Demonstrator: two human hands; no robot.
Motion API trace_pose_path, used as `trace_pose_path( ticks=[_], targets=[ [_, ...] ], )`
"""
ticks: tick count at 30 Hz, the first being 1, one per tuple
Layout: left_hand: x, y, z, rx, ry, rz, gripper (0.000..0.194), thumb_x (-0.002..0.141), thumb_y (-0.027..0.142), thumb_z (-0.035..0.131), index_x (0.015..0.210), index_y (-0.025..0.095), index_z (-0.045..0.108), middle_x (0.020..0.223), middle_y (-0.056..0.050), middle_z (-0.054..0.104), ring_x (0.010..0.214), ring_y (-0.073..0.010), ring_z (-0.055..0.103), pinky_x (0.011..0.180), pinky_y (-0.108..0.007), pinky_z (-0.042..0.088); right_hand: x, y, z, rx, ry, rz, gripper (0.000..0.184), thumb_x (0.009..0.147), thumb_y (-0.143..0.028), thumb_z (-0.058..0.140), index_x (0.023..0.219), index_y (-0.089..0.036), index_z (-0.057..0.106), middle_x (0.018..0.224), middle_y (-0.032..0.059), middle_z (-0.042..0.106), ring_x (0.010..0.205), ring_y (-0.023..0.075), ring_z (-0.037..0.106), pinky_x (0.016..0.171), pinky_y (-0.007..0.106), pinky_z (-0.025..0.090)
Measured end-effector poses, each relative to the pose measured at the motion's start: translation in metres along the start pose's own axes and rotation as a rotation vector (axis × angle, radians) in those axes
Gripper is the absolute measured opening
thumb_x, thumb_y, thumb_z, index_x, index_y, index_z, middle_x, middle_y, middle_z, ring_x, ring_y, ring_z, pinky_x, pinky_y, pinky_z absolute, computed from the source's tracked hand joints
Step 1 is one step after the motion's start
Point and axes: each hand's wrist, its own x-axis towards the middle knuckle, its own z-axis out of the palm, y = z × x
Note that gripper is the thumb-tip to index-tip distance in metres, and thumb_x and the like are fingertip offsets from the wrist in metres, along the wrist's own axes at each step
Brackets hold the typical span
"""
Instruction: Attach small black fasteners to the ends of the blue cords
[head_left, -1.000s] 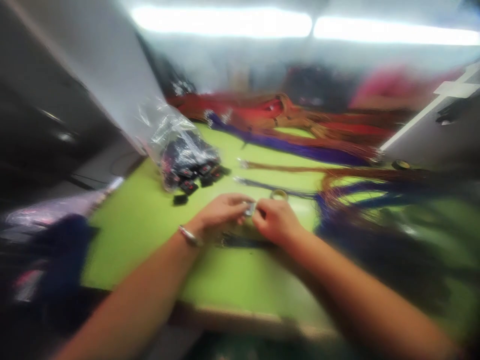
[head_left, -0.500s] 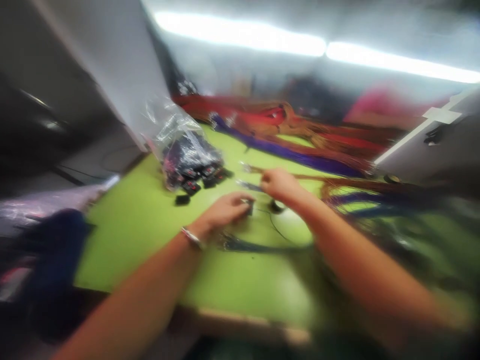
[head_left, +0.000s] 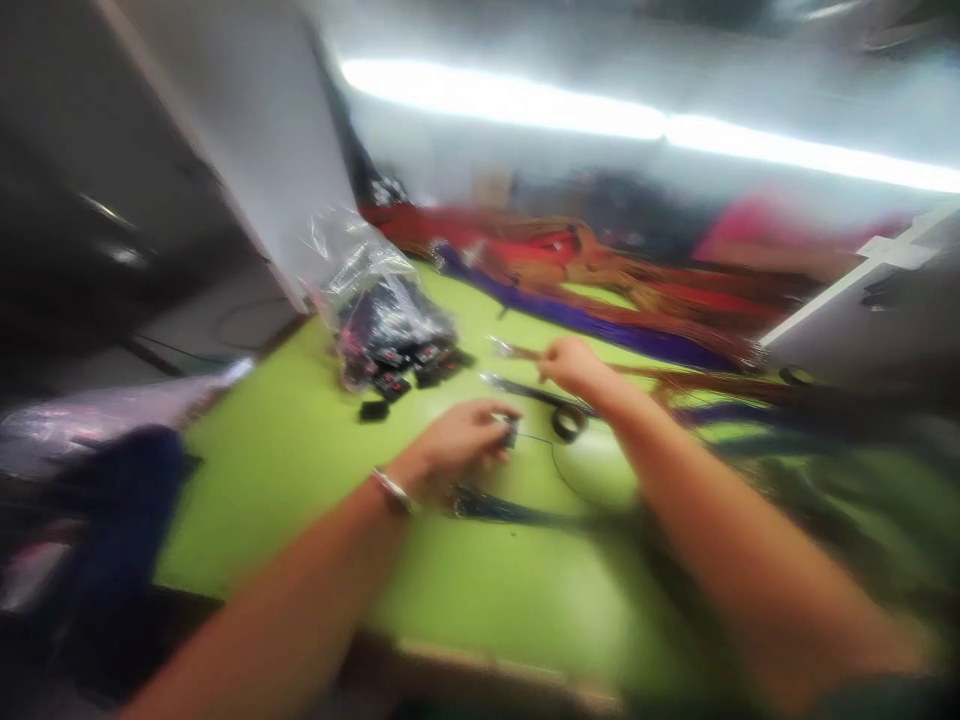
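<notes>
My left hand pinches a small black connector over the green table. A thin dark wire runs from the connector in a curve to the right. Farther back, my right hand has its fingers closed at a bundle of brown wires, whose pale metal ends point left. Just in front of that hand lie a dark wire bundle and a black roll of tape. Another dark blue wire bundle rests nearer to me, below my left hand. Blur hides the fingertips of my right hand.
A clear plastic bag spills black connectors at the left. Long red and orange wires and a purple bundle lie along the back. Wires also cover the right side. A white panel rises at the left edge.
My right hand has shifted from the dark wire bundle back to the brown wires, uncovering the tape roll. My left hand still holds the connector. The camera view has tilted slightly.
</notes>
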Motion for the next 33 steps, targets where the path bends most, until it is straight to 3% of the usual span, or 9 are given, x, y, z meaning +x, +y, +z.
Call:
trace_pose_path(
  ticks=[8,13,18,25,33],
  targets=[
    [0.0,0.0,0.001,-0.11,-0.015,0.034,0.044,0.071,0.03,0.071,0.111,0.015,0.061,0.081,-0.005,0.062,0.061,-0.0084,0.056,0.057,-0.021,0.043,-0.046,-0.027,-0.008,0.163,0.106,-0.227,0.014,0.067,-0.011,0.055,0.065,-0.014,0.068,0.061,0.0012,0.064,0.055,0.0089,0.049,0.054,0.021,0.036],
    [0.001,0.0,0.002,-0.191,0.011,0.063,0.043,0.069,0.027,0.074,0.109,0.016,0.062,0.082,-0.004,0.061,0.064,-0.0082,0.057,0.059,-0.02,0.042,-0.073,-0.019,0.004,0.405,0.136,-0.228,0.015,0.071,-0.016,0.055,0.068,-0.013,0.069,0.057,-0.0006,0.061,0.052,0.0078,0.047,0.052,0.02,0.036],
    [0.001,0.004,0.006,-0.287,0.011,0.016,0.044,0.068,0.018,0.073,0.111,0.014,0.062,0.081,-0.004,0.061,0.061,-0.0069,0.054,0.057,-0.019,0.041,-0.097,0.004,0.018,0.458,0.169,-0.114,0.016,0.069,-0.017,0.052,0.062,-0.013,0.066,0.056,-0.0011,0.059,0.056,0.0086,0.048,0.056,0.02,0.036],
    [0.001,0.001,0.008,-0.336,-0.058,-0.014,0.043,0.07,0.015,0.071,0.112,0.016,0.065,0.085,-0.005,0.063,0.064,-0.0068,0.053,0.057,-0.018,0.04,-0.1,0.014,0.032,0.476,0.14,-0.123,0.017,0.068,-0.02,0.05,0.062,-0.015,0.065,0.052,-0.0028,0.055,0.052,0.0084,0.045,0.053,0.02,0.033],
    [0.001,0.001,0.011,-0.317,-0.067,-0.006,0.039,0.072,0.016,0.07,0.11,0.016,0.066,0.089,-0.005,0.063,0.066,-0.0073,0.053,0.058,-0.019,0.041,-0.099,0.015,0.033,0.407,0.131,-0.166,0.017,0.069,-0.022,0.05,0.062,-0.016,0.065,0.053,-0.0025,0.053,0.054,0.0084,0.043,0.053,0.02,0.03]
  ],
)
